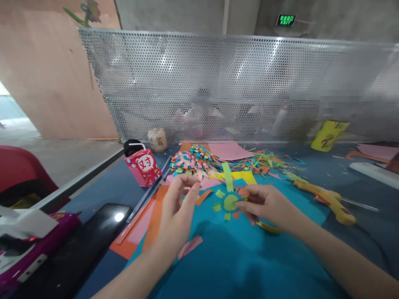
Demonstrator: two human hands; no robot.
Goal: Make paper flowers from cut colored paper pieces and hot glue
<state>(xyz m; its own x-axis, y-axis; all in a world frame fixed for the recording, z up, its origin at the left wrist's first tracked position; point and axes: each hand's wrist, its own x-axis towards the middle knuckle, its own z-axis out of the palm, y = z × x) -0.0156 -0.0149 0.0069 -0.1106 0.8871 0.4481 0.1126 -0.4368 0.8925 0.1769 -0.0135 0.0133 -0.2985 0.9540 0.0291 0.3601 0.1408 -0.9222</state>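
Note:
A green scalloped paper disc (231, 202) lies on a blue sheet (230, 265), ringed by small green and orange paper pieces. My right hand (262, 203) is at the disc's right side, thumb and fingers pinched near its edge on an orange piece; scissors with a yellow handle (268, 227) show under that hand. My left hand (179, 207) hovers left of the disc, its fingers curled and apart from the thumb, with nothing seen between them. A green strip (227, 176) reaches up behind the disc. Near my left wrist lies a pink strip (190, 247).
A yellow glue gun (327, 199) lies right, its cord running down. A pile of coloured paper pieces (196, 160) sits behind. At left are a red drink carton (143, 167) and a black phone (102, 232). A perforated metal screen (199, 83) stands at the back.

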